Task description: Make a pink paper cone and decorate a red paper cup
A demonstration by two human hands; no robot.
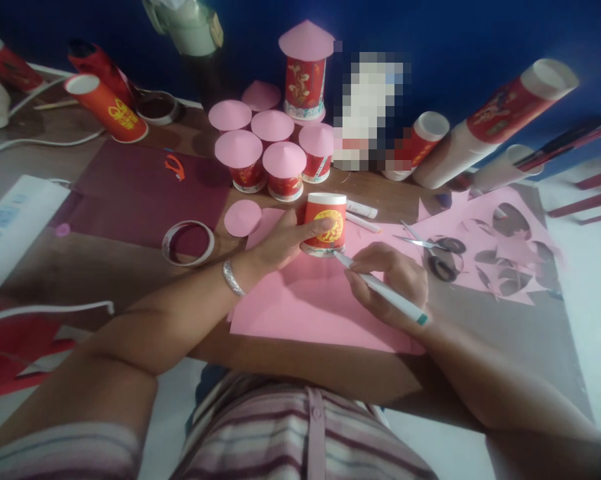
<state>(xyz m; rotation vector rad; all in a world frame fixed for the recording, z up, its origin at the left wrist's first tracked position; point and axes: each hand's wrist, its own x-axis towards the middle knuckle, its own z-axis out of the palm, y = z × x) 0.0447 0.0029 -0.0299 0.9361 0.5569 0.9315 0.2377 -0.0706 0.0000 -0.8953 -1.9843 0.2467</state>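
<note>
My left hand (285, 240) is wrapped round a red paper cup (326, 217) with a yellow round design, thumb across its front. The cup's white rim faces up, and drawn lines show along its bottom edge. My right hand (393, 280) grips a white marker pen (388, 297) with a green end, its tip at the cup's lower edge. Pink paper sheets (300, 307) lie under both hands. Behind the cup rest a white pen (363, 221) and a pink paper disc (243, 218). Several red cups with pink cone tops (284, 163) stand close beyond.
Scissors (438, 250) lie open-bladed beside cut pink paper scraps (510, 233) on the right. Tape rolls (188, 243), an orange cutter (174, 167) and a maroon sheet (145, 193) are on the left. Stacked cups (500, 123) lean at the back right.
</note>
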